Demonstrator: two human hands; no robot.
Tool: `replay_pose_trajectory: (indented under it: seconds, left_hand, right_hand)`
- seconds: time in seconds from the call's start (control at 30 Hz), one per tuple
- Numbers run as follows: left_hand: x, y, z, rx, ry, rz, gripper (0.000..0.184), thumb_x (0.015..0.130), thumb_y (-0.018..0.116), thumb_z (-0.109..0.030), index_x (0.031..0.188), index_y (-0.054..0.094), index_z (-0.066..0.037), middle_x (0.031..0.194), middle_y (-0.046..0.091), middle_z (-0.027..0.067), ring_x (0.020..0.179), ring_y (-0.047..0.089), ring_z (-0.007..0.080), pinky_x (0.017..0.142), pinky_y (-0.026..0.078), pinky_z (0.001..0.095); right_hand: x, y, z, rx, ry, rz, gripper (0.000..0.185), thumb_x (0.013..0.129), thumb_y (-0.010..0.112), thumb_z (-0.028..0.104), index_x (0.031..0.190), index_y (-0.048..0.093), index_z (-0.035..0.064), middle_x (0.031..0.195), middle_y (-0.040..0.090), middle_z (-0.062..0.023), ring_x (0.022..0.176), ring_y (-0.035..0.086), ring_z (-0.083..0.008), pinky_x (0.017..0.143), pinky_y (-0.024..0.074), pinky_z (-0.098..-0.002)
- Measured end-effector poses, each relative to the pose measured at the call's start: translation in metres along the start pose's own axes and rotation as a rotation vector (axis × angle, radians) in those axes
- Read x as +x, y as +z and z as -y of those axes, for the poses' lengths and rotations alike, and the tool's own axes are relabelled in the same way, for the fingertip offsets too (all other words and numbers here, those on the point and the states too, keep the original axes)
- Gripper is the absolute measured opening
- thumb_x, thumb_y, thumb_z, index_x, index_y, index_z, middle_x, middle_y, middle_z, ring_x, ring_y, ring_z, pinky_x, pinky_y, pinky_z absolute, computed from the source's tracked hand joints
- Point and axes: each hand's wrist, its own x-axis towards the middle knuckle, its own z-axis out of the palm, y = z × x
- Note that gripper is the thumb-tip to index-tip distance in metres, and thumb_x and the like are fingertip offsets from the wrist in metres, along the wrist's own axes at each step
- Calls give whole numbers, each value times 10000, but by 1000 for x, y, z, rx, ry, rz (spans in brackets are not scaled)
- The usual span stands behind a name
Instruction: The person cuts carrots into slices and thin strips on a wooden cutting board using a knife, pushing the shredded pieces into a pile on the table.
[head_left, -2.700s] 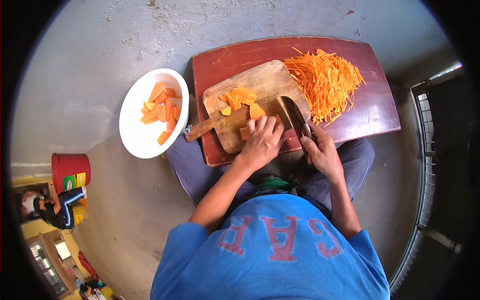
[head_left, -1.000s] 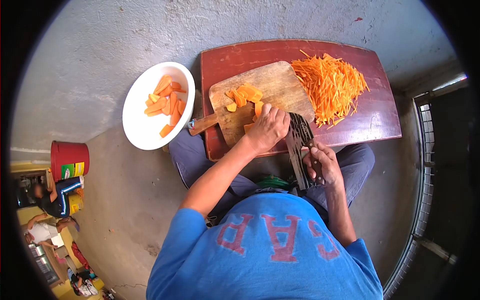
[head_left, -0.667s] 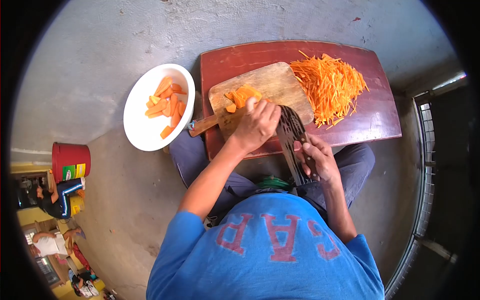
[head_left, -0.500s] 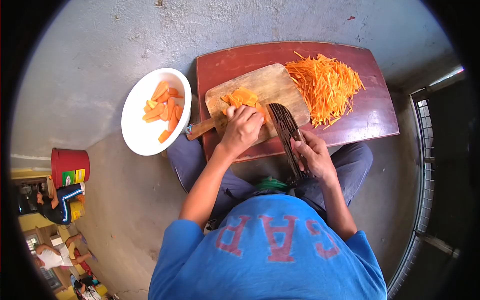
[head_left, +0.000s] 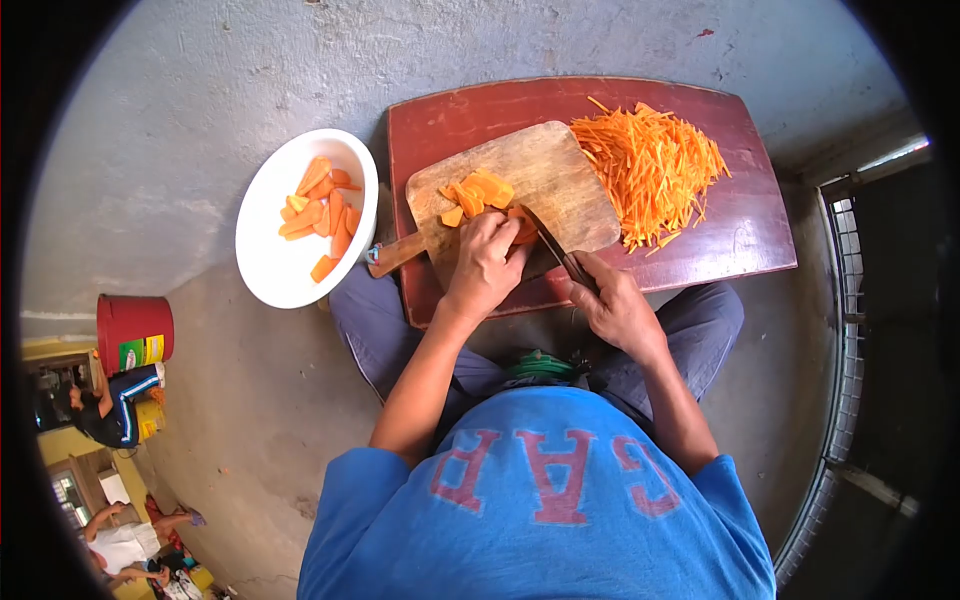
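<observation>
L hand [head_left: 487,265] is on the near half of the board, fingers bent & bunched over a carrot piece [head_left: 523,228], holding it down; hand's mostly closed, but can't tell how the fingertips sit underneath. R hand [head_left: 620,305] is closed round the handle of a knife [head_left: 548,238], no gap showing btwn fingers & handle. Blade points up & left, w/ its front part right up against the R side of the carrot piece; can't tell if the edge is in it.

Wooden board [head_left: 550,150] lies tilted on a red table [head_left: 470,118], handle sticking out past the table's L edge, nr the white bowl. Carrot slices [head_left: 482,190] sit in a loose heap on the board, just beyond L hand. Big pile of carrot strips [head_left: 650,175] is on the table, just R of the board.

White bowl [head_left: 270,245] is L of the table & has longer carrot chunks [head_left: 325,210] in it. Person sits w/ legs under the near side of the table, blue shirt [head_left: 550,500], dark trousers [head_left: 695,325]. Far L: red bucket [head_left: 135,325] w/ a label, person in striped trousers [head_left: 115,405] nearby, another in white [head_left: 125,545] lower down.
</observation>
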Motion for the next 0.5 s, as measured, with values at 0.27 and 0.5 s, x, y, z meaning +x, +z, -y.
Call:
replay_pose_trajectory:
  seconds: [0.27, 0.5]
  left_hand:
    - [3, 9, -2, 63, 66, -52, 223, 909, 840, -55, 1125, 797, -14, 1120, 697, 162, 1059, 692, 383, 923, 520, 502]
    - [20, 22, -6, 144, 47, 6, 301, 905, 793, -92, 1204, 803, -65, 1289, 670, 201, 1165, 640, 422, 1006, 495, 523]
  right_hand:
    - [0, 3, -7, 26, -17, -34, 321, 1084, 742, 165, 1330, 675, -30, 989, 720, -285, 914, 742, -420, 836, 565, -487]
    - [10, -5, -11, -46, -41, -82, 312, 1080, 743, 163, 1322, 671, -22, 923, 670, -265, 843, 690, -388, 824, 567, -479]
